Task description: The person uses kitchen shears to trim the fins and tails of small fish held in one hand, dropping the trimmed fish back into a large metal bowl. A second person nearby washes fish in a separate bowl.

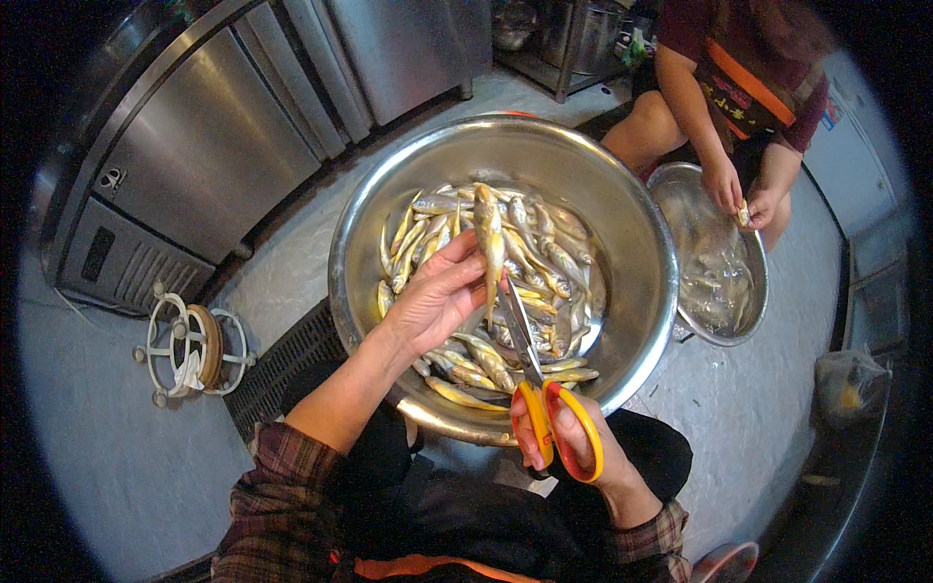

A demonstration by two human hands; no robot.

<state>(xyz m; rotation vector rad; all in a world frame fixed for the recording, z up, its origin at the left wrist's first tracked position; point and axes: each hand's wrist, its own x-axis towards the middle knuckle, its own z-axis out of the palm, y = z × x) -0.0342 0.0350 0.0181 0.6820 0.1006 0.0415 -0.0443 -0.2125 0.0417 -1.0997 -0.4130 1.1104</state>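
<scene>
In my left hand is a small yellowish fish, held lengthwise with one end pointing away from me. My right hand grips a pair of scissors with yellow and red handles. Their blades, a little apart, reach up beside the near end of the held fish; whether they touch it I cannot tell. Below both hands stands a wide stainless steel basin. Many small silver and yellow fish lie heaped inside it, partly hidden by my left hand.
At the upper right a co-worker sits holding a small piece over an oval metal tub of water. Stainless steel cabinets line the left. A wheeled white frame and a dark floor grate are on the left-hand floor. A plastic bag is at right.
</scene>
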